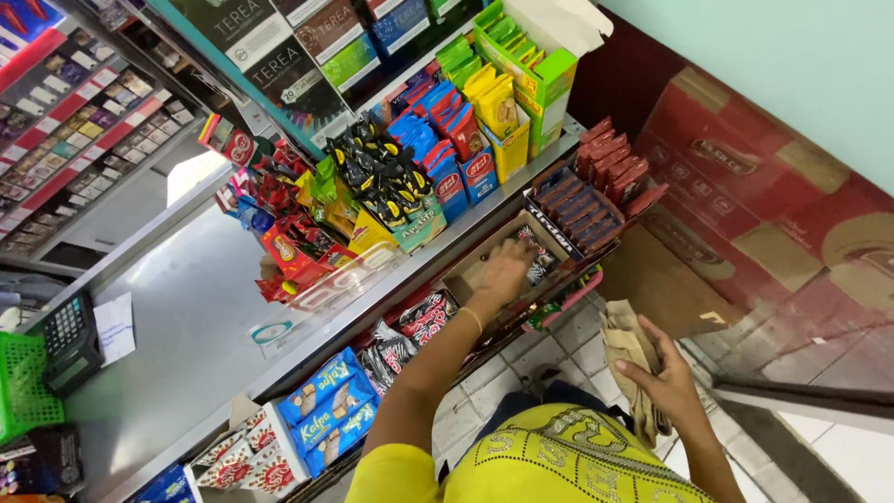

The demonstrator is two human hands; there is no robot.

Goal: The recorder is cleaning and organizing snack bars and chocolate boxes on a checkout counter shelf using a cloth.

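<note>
My left hand (503, 272) reaches into an open brown cardboard display box (470, 272) on the shelf below the counter. Its fingers are closed on a black, white and red snack packet (540, 259) inside the box. My right hand (663, 380) is lower, over the tiled floor, and grips a flattened piece of brown cardboard (626, 343) by its side. A gold bangle sits on my left wrist. My yellow shirt fills the bottom middle of the view.
A steel counter (186, 317) carries a calculator (67, 337), a green basket (19, 387) and several open boxes of snacks. Trays of dark red bars (596, 191) stand beside the display box. Large red cartons (764, 196) lean on the wall.
</note>
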